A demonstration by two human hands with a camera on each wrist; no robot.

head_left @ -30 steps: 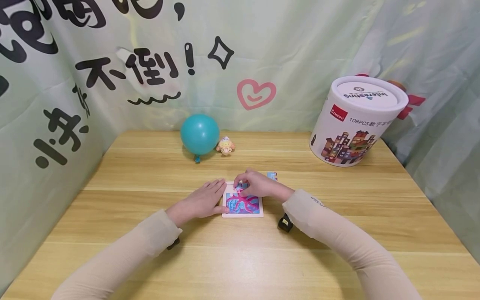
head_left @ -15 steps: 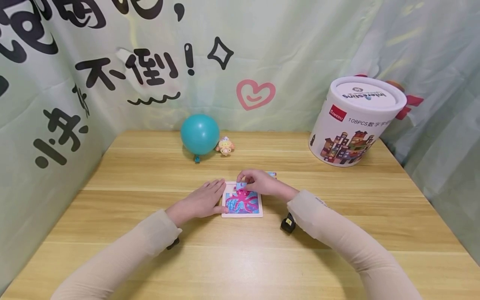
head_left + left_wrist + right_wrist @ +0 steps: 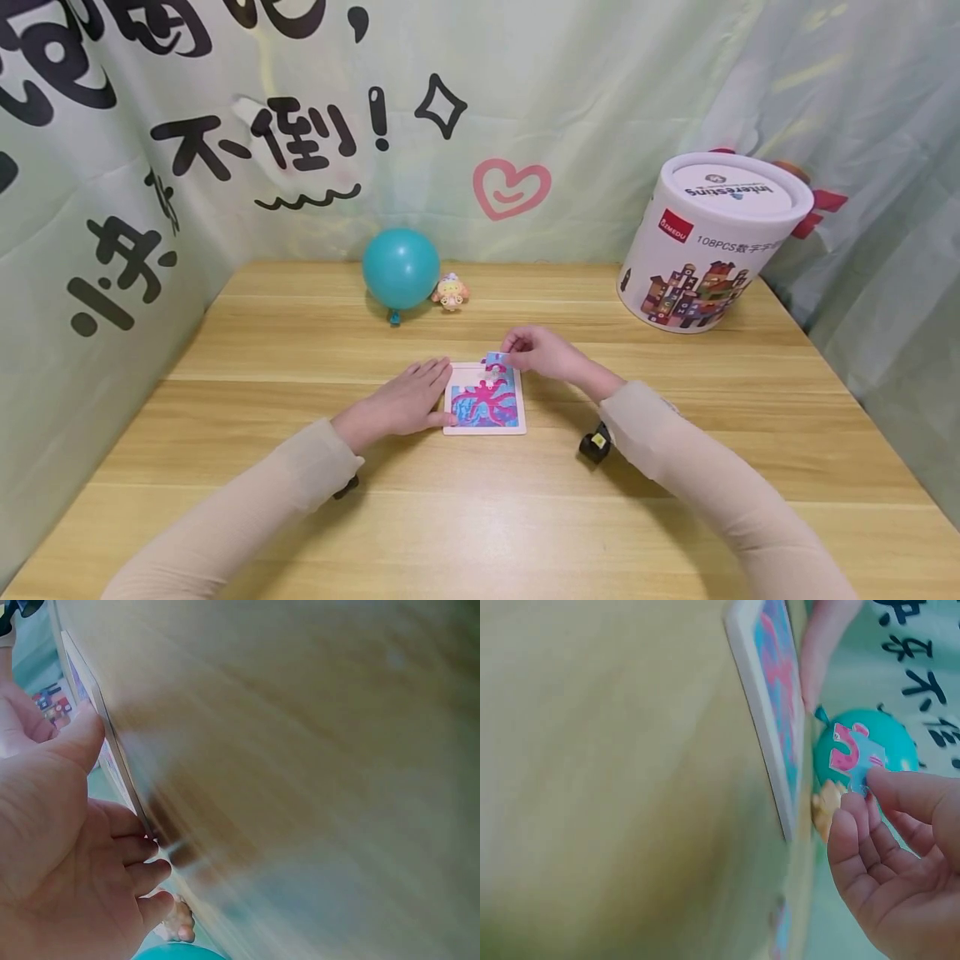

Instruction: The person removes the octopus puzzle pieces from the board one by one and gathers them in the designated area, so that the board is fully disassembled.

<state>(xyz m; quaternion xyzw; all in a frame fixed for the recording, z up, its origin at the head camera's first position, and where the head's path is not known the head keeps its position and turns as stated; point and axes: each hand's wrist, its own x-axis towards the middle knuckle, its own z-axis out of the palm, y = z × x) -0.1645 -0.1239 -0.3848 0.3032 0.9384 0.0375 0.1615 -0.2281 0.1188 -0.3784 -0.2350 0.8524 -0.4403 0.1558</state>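
A small jigsaw puzzle board (image 3: 486, 407) with a white frame and a pink octopus on blue lies mid-table; bare backing shows at its upper left. My left hand (image 3: 405, 402) rests along its left edge, fingers straight and thumb at the lower left corner. Between thumb and fingers my right hand (image 3: 547, 354) pinches a blue and pink puzzle piece (image 3: 494, 360), overlapping the board's upper right in the head view. The right wrist view shows this puzzle piece (image 3: 861, 759) held up apart from the board.
Behind the board stand a teal balloon (image 3: 401, 269) and a small figurine (image 3: 451, 292). A tall white toy bucket (image 3: 708, 250) is at the back right. Another small piece (image 3: 781, 930) lies on the table, hidden behind my right hand in the head view.
My right hand has carried the puzzle piece from over the octopus's head towards the board's upper right, slightly away from me. My left hand has stayed put.
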